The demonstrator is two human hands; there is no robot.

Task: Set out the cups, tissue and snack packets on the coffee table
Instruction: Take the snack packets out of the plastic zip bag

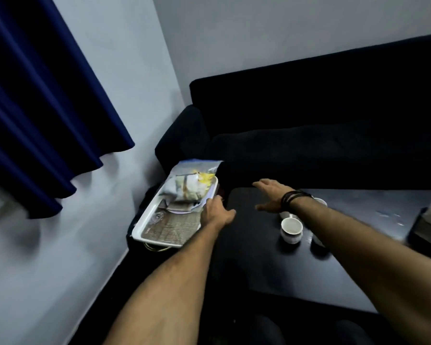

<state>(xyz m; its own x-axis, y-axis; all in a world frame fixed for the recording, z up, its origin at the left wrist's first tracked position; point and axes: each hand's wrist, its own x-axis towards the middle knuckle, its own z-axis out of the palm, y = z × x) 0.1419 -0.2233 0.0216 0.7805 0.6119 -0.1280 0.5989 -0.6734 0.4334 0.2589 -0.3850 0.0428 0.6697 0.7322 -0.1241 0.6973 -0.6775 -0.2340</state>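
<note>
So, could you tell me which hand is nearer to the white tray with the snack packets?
Left. The left hand is at the white tray's right rim, fingers on its edge. The right hand hovers open above the dark coffee table, off to the tray's right.

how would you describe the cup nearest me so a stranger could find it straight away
Start at the dark coffee table in front of the black sofa. Near its middle, below the right forearm, stands a cluster of small white cups. The cup you want is the nearest one, fully in view with its empty round mouth showing, while the arm partly hides the others.
</note>
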